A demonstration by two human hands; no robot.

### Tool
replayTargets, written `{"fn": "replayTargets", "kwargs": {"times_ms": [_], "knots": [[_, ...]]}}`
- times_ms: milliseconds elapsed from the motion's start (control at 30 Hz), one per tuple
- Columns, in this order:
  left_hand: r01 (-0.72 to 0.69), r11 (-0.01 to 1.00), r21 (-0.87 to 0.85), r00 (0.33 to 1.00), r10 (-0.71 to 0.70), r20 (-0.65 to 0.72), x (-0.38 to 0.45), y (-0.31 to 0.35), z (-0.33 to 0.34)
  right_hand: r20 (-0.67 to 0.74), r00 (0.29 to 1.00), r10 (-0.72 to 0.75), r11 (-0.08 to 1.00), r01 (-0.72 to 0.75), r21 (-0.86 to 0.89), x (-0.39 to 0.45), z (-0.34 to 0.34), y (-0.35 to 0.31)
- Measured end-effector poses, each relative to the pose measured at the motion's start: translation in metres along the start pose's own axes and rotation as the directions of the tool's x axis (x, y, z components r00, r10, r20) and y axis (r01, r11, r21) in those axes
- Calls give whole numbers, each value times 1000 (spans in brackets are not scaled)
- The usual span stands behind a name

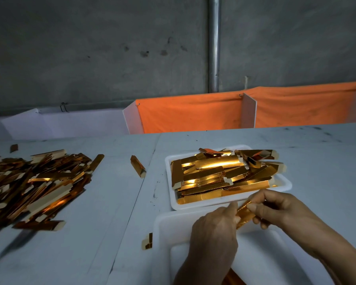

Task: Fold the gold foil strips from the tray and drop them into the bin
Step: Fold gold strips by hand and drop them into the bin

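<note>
Folding is the step in hand: one gold foil strip (244, 215) sits between both hands, just above the near rim of a second, upturned-looking white tray (164, 233) at the table's front edge. Left hand (214, 233) has its back to the camera, fingers curled down onto the strip's lower end; how tightly they close underneath is hidden. Right hand (280, 208) pinches the upper end, thumb on top and fingers curled beneath, so both hands hold the same piece. Supply is ample: the white foam tray (284, 187) just beyond the hands is heaped with unfolded foil strips (218, 173), some overhanging its far right corner. A large pile of foil pieces (33, 186) lies well apart on the left of the grey table (317, 157); whether these are finished work cannot be told. Three stray pieces lie loose, one between pile and tray (138, 166), one by the near tray's left edge (148, 241), one small at far left (14, 148). Orange cloth (193, 114) lines a partitioned trough behind the table, with a white-walled section (66, 122) to its left; either may serve as the bin, though this is a judgement only. Task stands early to middling, given the full tray. Next move calls for completing the crease along the strip, then a single-handed carry clear of the tray and a release over the bin. Risk noted: thin foil may spring open or catch on neighbouring strips.
</note>
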State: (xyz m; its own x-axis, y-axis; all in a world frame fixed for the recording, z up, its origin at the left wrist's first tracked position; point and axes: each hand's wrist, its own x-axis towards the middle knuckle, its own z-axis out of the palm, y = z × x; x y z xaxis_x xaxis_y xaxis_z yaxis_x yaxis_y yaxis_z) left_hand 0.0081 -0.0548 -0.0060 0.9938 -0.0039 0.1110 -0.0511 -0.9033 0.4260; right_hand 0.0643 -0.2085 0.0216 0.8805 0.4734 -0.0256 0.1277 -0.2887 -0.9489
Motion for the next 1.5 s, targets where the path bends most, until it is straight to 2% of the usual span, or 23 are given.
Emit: {"fn": "replayTargets", "kwargs": {"times_ms": [133,300,400,533,767,900,1000,1200,1333,1500], "knots": [[-61,993,-98,988,46,-144,-6,7,-6,9,1000,-28,999,27,19,0,5,0],[-19,982,-186,992,-5,-130,-4,8,-13,55,998,-32,995,26,95,0,4,-1],[-13,975,-224,985,-27,-172,-4,6,-17,141,990,-27,975,-6,224,-2,-1,-2],[-145,946,-290,959,62,-277,-14,10,-15,146,988,-51,946,1,323,-3,-5,-2],[-165,957,-240,977,124,-175,-12,3,-11,106,991,-76,961,44,274,-6,-7,-3],[-169,967,-189,972,131,-196,-13,5,-10,39,996,-80,974,70,216,-6,-5,-4],[-144,962,-232,978,103,-179,-14,5,-12,14,999,-45,973,41,226,-6,-6,-2],[-60,918,-393,998,46,-44,-18,4,-22,79,997,-2,933,-27,358,-7,-9,-5],[-8,884,-467,1000,11,3,-19,2,-25,87,994,-63,963,38,268,-8,-10,-7],[-64,831,-552,998,50,-42,-19,-2,-31,157,976,-149,962,106,252,-11,-12,-6]]}}
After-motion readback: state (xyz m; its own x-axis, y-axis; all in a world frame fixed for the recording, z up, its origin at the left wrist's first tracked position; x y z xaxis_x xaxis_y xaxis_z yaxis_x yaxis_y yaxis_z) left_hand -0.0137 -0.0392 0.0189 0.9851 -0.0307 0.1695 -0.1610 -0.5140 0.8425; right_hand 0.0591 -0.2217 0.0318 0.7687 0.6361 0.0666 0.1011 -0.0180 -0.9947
